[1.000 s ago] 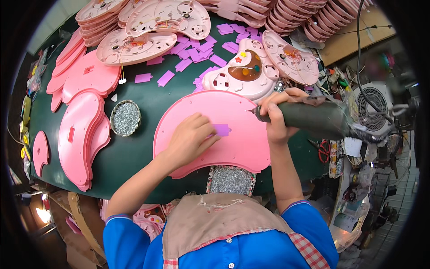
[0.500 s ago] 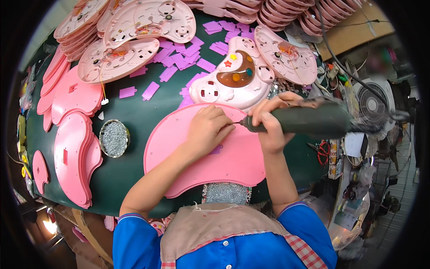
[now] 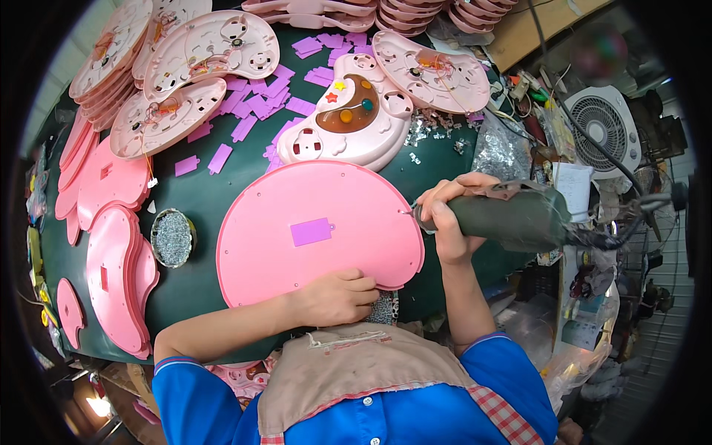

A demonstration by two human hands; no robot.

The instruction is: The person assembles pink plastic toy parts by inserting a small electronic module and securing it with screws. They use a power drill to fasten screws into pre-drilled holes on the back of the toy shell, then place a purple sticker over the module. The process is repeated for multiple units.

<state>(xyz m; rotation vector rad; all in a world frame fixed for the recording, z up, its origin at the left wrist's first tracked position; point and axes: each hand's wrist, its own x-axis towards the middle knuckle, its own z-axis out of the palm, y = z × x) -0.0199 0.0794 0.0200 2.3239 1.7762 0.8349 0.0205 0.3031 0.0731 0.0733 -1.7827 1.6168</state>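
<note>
A pink kidney-shaped plastic panel [image 3: 259, 259] lies on the table before me, small screw holes round its edge and a purple battery cover [image 3: 312, 231] at its middle. My right hand [image 3: 454, 219] is wrapped round a dark green electric screwdriver [image 3: 512, 219], held level with its bit over the panel's right edge. At the panel's near edge is my left hand [image 3: 337, 297], fingers curled in over a tray of small screws [image 3: 384, 308]. The hand covers part of that tray, and its fingertips are hidden, so anything in them cannot be made out.
A round tin of screws [image 3: 173, 237] stands left of the panel, beside stacked pink panels [image 3: 119, 282]. Beyond lie loose purple covers [image 3: 245, 104], a pale pink shell with a brown window [image 3: 348, 111] and wired shells [image 3: 211, 55]. The screwdriver's cable [image 3: 623, 167] hangs at right near a fan [image 3: 604, 130].
My left hand has moved from the panel's middle to its near edge, uncovering the purple cover. The screwdriver's tip has shifted to the panel's right edge. The view has shifted too.
</note>
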